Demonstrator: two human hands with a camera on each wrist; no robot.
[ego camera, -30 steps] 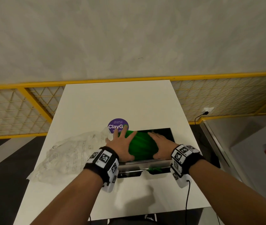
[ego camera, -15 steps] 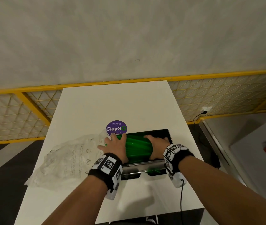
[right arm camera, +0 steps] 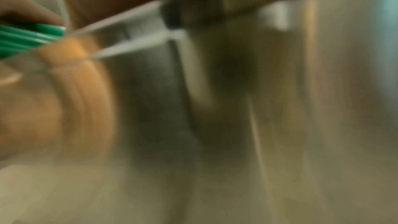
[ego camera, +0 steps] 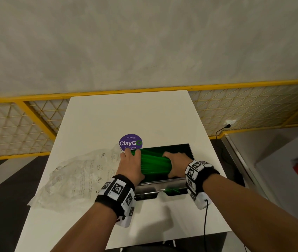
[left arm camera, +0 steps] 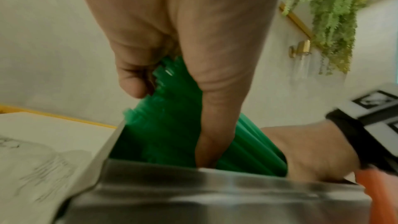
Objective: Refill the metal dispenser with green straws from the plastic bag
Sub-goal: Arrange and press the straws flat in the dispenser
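Note:
A bundle of green straws (ego camera: 154, 163) lies lengthwise inside the open metal dispenser (ego camera: 190, 149) on the white table (ego camera: 126, 113). My left hand (ego camera: 130, 164) grips the bundle's left end, thumb and fingers curled round the straws (left arm camera: 172, 125). My right hand (ego camera: 176, 164) grips the right end. A few green straws (ego camera: 171, 190) show in the dispenser's front slot. The crumpled clear plastic bag (ego camera: 75, 177) lies flat to the left of the dispenser. The right wrist view is blurred; it shows straw tips (right arm camera: 25, 38) and the metal wall (right arm camera: 280, 108).
A round purple sticker (ego camera: 130, 142) sits on the table behind the dispenser. A yellow mesh railing (ego camera: 26, 124) runs behind the table. A black cable (ego camera: 205, 219) hangs over the table's near right edge. Floor drops away on both sides.
My hands went from lying flat and spread on the straws to curling round the bundle's two ends. The straws are now gathered into a tighter bundle between them.

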